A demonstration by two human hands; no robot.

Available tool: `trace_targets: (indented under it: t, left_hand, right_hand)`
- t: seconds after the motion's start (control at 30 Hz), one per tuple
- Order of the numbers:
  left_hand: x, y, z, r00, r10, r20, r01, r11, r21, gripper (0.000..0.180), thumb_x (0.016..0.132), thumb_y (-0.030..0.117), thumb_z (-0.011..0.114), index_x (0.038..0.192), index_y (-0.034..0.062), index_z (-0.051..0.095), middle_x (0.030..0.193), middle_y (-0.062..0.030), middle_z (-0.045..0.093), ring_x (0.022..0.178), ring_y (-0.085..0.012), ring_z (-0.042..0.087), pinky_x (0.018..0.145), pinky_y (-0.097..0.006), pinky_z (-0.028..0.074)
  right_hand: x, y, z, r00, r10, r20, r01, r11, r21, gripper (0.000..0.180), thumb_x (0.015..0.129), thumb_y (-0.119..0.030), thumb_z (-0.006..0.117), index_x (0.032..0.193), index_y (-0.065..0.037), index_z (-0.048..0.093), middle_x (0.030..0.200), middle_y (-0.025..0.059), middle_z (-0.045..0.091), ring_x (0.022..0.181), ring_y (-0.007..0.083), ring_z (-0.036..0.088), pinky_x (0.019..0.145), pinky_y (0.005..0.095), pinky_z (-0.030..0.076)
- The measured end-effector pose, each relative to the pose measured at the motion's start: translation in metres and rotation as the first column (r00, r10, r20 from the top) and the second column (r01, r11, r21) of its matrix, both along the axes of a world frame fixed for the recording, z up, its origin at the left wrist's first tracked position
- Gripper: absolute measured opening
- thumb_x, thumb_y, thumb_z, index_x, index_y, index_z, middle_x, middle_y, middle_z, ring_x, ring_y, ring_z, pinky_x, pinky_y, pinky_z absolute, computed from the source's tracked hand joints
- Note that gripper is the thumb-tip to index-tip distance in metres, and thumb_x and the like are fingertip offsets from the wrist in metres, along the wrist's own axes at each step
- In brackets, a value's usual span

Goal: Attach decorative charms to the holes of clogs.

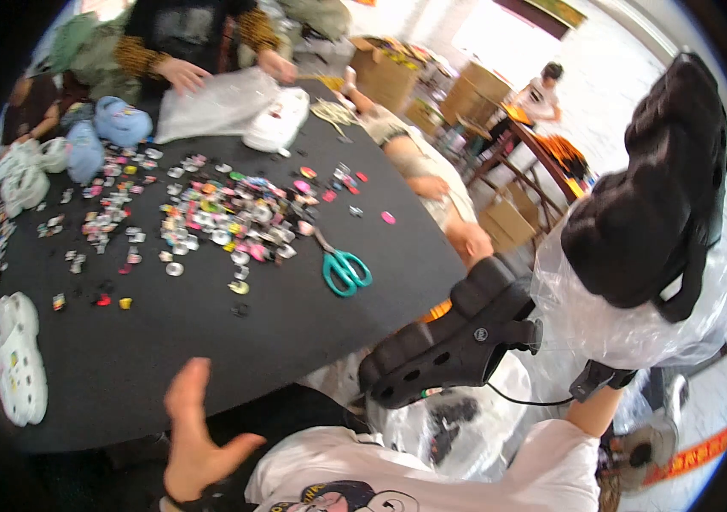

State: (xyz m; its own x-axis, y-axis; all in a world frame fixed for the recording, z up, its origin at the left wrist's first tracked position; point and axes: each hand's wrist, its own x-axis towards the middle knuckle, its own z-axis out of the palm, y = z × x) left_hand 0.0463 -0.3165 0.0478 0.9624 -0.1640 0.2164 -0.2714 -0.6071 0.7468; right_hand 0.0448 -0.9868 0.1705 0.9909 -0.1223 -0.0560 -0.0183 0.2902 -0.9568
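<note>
My left hand (195,439) is raised at the table's near edge, thumb and fingers apart, with nothing in it. On the right, my right forearm (595,413) points upward, a dark band at the wrist. A thick-soled black clog (649,200) is held up above that wrist, partly in a clear plastic bag (602,328); the clog and bag hide my right fingers. A second black clog (444,337), with holes and a heel strap, hangs tilted in front of my body. A thin dark cord runs between it and my right wrist.
The black table (159,350) bears a heap of small colourful shoe charms (244,218), teal-handled scissors (346,271) and a white clog (18,358). Across it, a person handles a plastic bag (218,102) beside a white shoe (278,119). Another person's hand (470,243) is near the table's right edge.
</note>
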Motion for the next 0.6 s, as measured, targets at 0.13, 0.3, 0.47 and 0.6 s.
trace_targets:
  t: [0.13,0.3,0.47,0.6]
  left_hand:
    - [0.001,-0.037,-0.025,0.878,-0.406,-0.254,0.201,0.795,-0.573,0.134,0.059,0.027,0.094,0.148,-0.002,-0.002,0.146,-0.0248,0.027,0.139,-0.0349,0.029,0.115,-0.045,0.023]
    - [-0.017,-0.049,-0.061,0.914,-0.327,-0.242,-0.081,0.436,-0.896,0.107,0.076,0.005,0.081,0.145,0.0008,0.0,0.138,-0.0196,0.037,0.127,-0.0255,0.046,0.105,-0.04,0.041]
    - [-0.042,-0.012,-0.079,0.956,0.033,-0.293,-0.288,0.309,-0.906,0.088,0.076,-0.007,0.076,0.142,-0.0002,0.019,0.13,-0.0153,0.045,0.116,-0.023,0.053,0.095,-0.038,0.048]
    - [-0.061,0.028,-0.077,0.888,0.294,-0.353,-0.438,0.311,-0.843,0.087,0.075,-0.006,0.075,0.142,0.0009,0.021,0.127,-0.0142,0.048,0.116,-0.0216,0.052,0.097,-0.036,0.045]
  right_hand:
    - [0.102,0.06,0.008,0.955,0.282,0.093,-0.294,0.941,0.165,0.03,0.096,-0.023,0.055,0.12,-0.005,0.057,0.106,0.0093,0.067,0.092,0.0205,0.066,0.081,0.0369,0.054]
    - [0.181,0.285,0.009,0.811,0.548,0.205,-0.585,0.739,0.336,0.03,0.096,-0.022,0.056,0.12,-0.005,0.057,0.108,0.0103,0.066,0.092,0.0213,0.066,0.082,0.0383,0.055]
    - [0.2,0.486,0.051,0.629,0.72,0.293,-0.752,0.466,0.467,0.03,0.095,-0.021,0.056,0.119,-0.004,0.057,0.109,0.0114,0.066,0.093,0.0221,0.067,0.083,0.0398,0.056]
    - [0.167,0.533,0.061,0.515,0.78,0.355,-0.806,0.3,0.51,0.03,0.095,-0.021,0.057,0.119,-0.003,0.057,0.109,0.012,0.066,0.094,0.0225,0.067,0.083,0.0407,0.056]
